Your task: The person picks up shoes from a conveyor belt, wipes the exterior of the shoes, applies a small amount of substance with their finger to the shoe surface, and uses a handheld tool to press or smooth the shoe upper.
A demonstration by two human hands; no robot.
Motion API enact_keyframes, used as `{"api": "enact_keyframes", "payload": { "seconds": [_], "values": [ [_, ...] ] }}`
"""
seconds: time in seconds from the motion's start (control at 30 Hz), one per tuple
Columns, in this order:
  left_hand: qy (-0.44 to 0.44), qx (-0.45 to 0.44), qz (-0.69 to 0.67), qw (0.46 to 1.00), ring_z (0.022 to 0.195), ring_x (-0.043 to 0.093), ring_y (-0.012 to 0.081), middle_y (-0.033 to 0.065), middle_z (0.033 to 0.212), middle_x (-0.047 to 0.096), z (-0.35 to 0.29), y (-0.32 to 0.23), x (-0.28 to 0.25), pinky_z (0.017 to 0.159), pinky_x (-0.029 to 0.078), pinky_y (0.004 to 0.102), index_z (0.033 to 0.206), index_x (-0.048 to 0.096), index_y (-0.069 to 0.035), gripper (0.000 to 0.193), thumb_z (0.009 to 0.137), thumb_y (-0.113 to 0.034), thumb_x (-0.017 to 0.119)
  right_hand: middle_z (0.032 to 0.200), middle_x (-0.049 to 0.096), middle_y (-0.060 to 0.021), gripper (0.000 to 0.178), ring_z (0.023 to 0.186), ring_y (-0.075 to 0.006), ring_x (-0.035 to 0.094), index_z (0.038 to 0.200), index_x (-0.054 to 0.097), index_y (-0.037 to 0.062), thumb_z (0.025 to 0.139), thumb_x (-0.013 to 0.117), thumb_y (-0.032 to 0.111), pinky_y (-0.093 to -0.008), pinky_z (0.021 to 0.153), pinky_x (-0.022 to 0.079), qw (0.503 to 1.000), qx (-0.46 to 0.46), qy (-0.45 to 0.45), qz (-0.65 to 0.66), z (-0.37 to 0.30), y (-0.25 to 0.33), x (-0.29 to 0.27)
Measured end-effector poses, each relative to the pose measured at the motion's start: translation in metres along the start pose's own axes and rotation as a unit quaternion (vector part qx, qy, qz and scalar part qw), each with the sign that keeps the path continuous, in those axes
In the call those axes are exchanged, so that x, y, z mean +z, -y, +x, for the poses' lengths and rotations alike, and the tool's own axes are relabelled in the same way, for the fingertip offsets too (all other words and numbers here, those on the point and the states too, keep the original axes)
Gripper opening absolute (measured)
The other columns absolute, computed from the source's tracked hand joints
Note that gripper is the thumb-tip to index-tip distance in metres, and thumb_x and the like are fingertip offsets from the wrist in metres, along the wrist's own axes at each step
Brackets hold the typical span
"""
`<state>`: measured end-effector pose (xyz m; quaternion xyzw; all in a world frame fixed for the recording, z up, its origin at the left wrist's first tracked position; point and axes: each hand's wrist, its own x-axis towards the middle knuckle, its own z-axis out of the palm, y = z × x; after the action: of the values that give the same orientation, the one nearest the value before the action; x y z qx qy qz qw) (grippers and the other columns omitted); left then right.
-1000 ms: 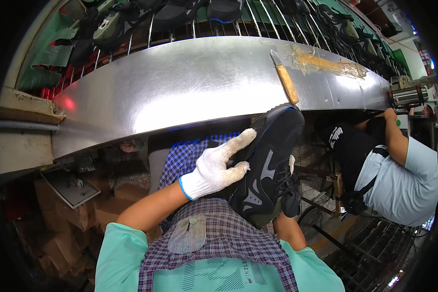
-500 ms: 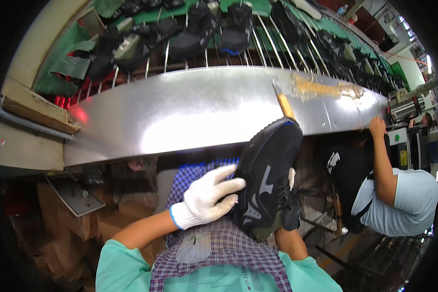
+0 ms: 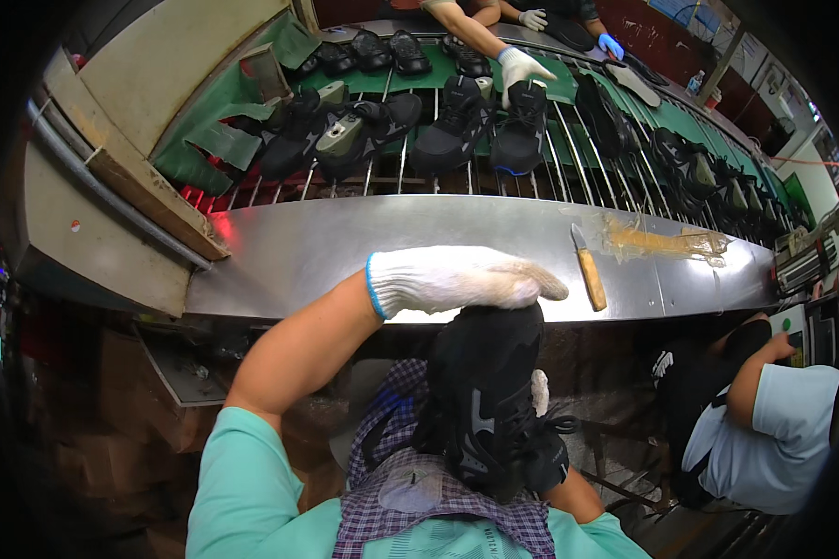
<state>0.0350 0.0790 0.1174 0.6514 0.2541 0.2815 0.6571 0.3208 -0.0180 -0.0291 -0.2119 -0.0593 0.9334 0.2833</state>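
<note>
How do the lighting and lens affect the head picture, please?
Head view: glare brightens parts of the metal counter, with a red reflection near its left end; head view: the black shoe beside the left hand loses some dark detail; head view: fisheye distortion curves straight edges, and the corners go black.

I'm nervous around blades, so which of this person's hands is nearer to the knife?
The left hand: it is just left of the knife. The right hand is farther off, lower in the view, mostly hidden behind the black shoe.
</note>
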Motion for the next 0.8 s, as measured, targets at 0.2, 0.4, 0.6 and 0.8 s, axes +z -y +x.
{"api": "enact_keyframes", "payload": {
  "seconds": [0.2, 0.4, 0.6, 0.8],
  "values": [
    [-0.025, 0.02, -0.068, 0.997, 0.163, 0.023, 0.0316, 0.0229, 0.175, 0.027, -0.023, 0.033, 0.009, 0.134, 0.015, 0.0446, 0.171, 0.018, 0.004, 0.126, 0.081, -0.045, 0.091, 0.147, 0.063, -0.0153, 0.072, 0.128, -0.028, 0.064, 0.157, 0.053, 0.0057, 0.113, 0.041, 0.062, -0.0427, 0.11, 0.055, 0.996, 0.036, 0.046, 0.073, 0.003, 0.002, 0.005],
    [-0.164, -0.025, 0.019, 0.986, 0.162, 0.027, 0.0325, 0.022, 0.174, 0.029, -0.052, 0.019, 0.019, 0.133, 0.019, 0.0445, 0.172, 0.014, 0.003, 0.136, 0.075, -0.04, 0.099, 0.146, 0.064, -0.015, 0.069, 0.128, -0.0276, 0.064, 0.157, 0.052, 0.0064, 0.113, 0.045, 0.058, -0.0423, 0.11, 0.054, 0.999, 0.011, 0.029, 0.013, 0.01, 0.008, 0.022],
    [-0.217, -0.115, 0.014, 0.969, 0.143, 0.054, 0.0285, 0.0189, 0.153, 0.057, -0.076, 0.048, -0.015, 0.127, 0.035, 0.0416, 0.165, 0.034, 0.003, 0.122, 0.071, -0.04, 0.1, 0.136, 0.066, -0.034, 0.074, 0.111, -0.0467, 0.074, 0.153, 0.046, -0.0011, 0.101, 0.07, 0.046, -0.0469, 0.09, 0.063, 0.568, -0.107, 0.024, -0.816, -0.041, 0.024, 0.119],
    [-0.225, -0.111, 0.064, 0.966, 0.145, 0.05, 0.0345, 0.0228, 0.153, 0.055, -0.087, 0.073, -0.006, 0.125, 0.036, 0.0455, 0.163, 0.04, 0.0, 0.117, 0.073, -0.05, 0.095, 0.143, 0.06, -0.0269, 0.072, 0.113, -0.0426, 0.072, 0.142, 0.059, 0.0013, 0.076, 0.086, 0.012, -0.0475, 0.094, 0.061, 0.465, -0.22, 0.037, -0.857, -0.061, 0.043, 0.136]
  ]
}}
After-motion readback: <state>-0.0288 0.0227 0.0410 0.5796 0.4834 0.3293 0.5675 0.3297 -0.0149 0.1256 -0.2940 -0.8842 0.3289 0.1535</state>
